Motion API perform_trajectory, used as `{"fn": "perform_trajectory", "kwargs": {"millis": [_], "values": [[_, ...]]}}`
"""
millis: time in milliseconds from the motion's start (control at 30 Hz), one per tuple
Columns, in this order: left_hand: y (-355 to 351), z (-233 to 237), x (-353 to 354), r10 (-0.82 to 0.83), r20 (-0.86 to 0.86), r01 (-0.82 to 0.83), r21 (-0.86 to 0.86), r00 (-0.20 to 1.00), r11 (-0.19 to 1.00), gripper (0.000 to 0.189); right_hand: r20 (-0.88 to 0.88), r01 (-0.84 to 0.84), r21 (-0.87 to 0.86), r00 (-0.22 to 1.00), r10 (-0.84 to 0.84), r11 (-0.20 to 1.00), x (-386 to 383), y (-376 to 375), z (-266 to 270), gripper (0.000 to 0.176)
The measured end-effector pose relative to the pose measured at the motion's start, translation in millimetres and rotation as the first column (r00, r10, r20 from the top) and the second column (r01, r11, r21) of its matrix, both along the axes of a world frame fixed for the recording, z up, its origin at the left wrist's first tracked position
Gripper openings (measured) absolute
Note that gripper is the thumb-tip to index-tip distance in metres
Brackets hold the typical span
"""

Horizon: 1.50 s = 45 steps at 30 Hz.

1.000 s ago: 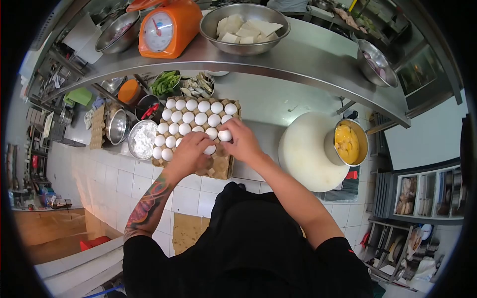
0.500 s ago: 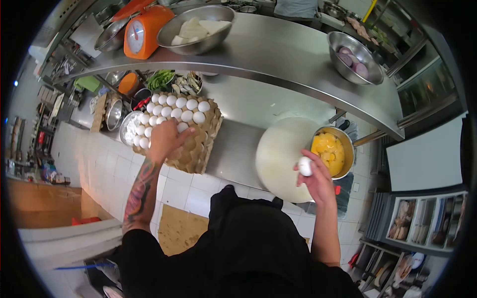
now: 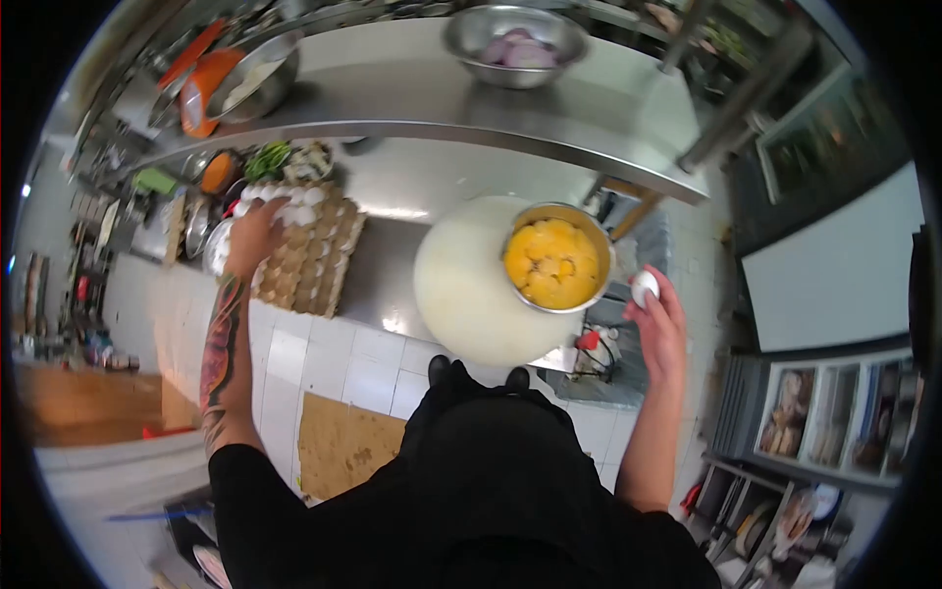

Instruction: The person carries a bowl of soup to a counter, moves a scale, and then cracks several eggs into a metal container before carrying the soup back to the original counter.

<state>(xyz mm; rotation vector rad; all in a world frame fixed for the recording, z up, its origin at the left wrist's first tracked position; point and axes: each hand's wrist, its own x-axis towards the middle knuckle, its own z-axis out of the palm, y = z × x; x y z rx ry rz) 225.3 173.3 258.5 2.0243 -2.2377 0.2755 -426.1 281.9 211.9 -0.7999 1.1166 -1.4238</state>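
My left hand (image 3: 255, 234) is over the white eggs (image 3: 302, 213) in the cardboard egg tray (image 3: 319, 265). Its fingertips are blurred and partly hidden behind the back of the hand, so whether they grip an egg does not show. Out to the right, my right hand (image 3: 659, 319) is closed around a white egg (image 3: 644, 287) with its fingertips. That hand is beyond the metal bowl (image 3: 606, 257), apart from it. Many egg yolks (image 3: 554, 263) fill much of the bowl, which stands on the round white board (image 3: 461, 294).
A steel shelf (image 3: 392, 108) spans the far side, bearing a bowl of onions (image 3: 516, 47), an orange scale (image 3: 199, 93) and another metal bowl (image 3: 267, 90). A grey plastic-lined bin (image 3: 628, 358) is below my right hand. Green vegetables (image 3: 267, 162) lie behind the egg tray.
My right hand, with the egg, has moved from the bowl's near side to its right, away from it. My left hand stays over the egg tray. The camera view has shifted right.
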Motion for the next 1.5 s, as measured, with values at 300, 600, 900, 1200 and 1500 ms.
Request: {"fn": "perform_trajectory", "kwargs": {"millis": [300,600,900,1200,1500], "values": [[-5.5,-6.7,-29.8,-0.108,-0.012,0.108,0.072,0.994,0.992,0.037,0.152,0.409,-0.062,0.906,-0.396,0.911,-2.2,-83.3,-45.1,0.038],[-11.5,-11.3,-19.5,-0.124,0.031,0.121,0.087,0.992,0.989,0.039,0.184,0.256,-0.021,0.951,-0.248,0.966,35.9,-57.0,-6.9,0.029],[-2.9,-19.0,-1.6,-0.080,-0.255,0.047,-0.133,0.964,0.990,0.038,-0.768,-0.104,-0.253,0.626,-0.134,0.962,68.8,-79.2,-10.3,0.030],[41.6,-34.2,-124.4,0.043,-0.999,0.123,0.038,-0.032,0.992,0.036,-0.985,-0.243,-0.095,0.161,-0.056,0.965,82.0,-75.8,23.0,0.033],[24.9,-64.4,-303.2,0.219,-0.936,0.555,0.032,-0.274,0.831,0.034,-0.929,-0.084,-0.305,0.246,-0.276,0.949,64.8,-38.5,42.2,0.036]]}}
